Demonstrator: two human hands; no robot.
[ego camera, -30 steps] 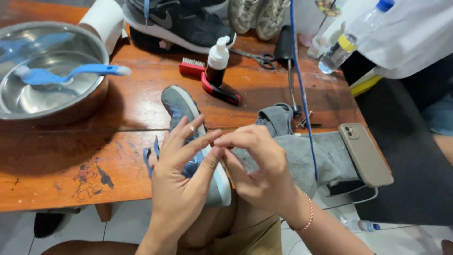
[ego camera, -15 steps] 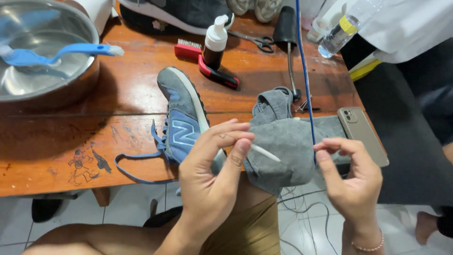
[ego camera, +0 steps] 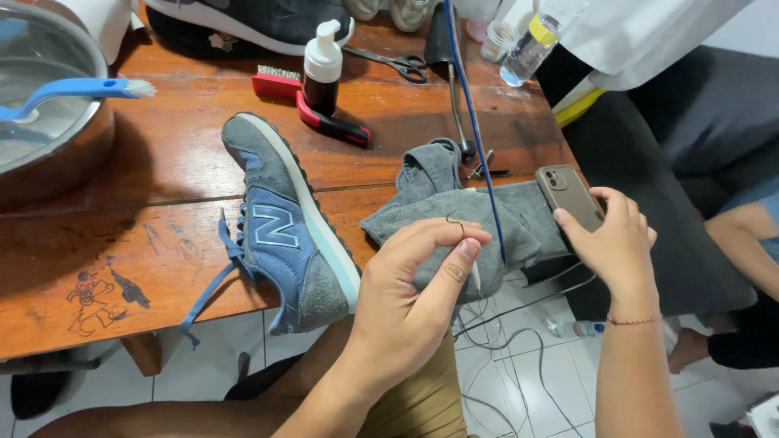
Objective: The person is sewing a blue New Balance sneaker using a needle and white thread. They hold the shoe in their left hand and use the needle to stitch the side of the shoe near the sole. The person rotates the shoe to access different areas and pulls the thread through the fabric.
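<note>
My left hand [ego camera: 402, 304] sits nearest me now, fingers curled in with thumb and forefinger pinched on something very thin, a dark thread or fine hook [ego camera: 456, 223] I think, too slight to be sure; a moment back both hands were knotted together over the shoe, so they've split and that little thing has come away in my left. My right hand [ego camera: 613, 243] has swung out to the side and lies open on the phone [ego camera: 568, 197], fingertips on its lower edge, touching and not yet closed round it. So the fiddly part over the shoe looks paused, I'd judge, while I see to the phone. Just beyond my left hand the grey cloth [ego camera: 454, 203] is bunched at the table's [ego camera: 122, 268] edge, the phone resting on its right side. Left of that the blue-grey shoe [ego camera: 284, 223] lies on its side, heel hanging over the edge toward me, blue lace [ego camera: 213, 284] trailing loose. Further back, a red brush [ego camera: 304, 101] and a pump bottle [ego camera: 322, 66], scissors [ego camera: 389, 61], a steel bowl [ego camera: 49, 122] with a blue toothbrush [ego camera: 77, 91] across it, and more shoes along the far edge
</note>
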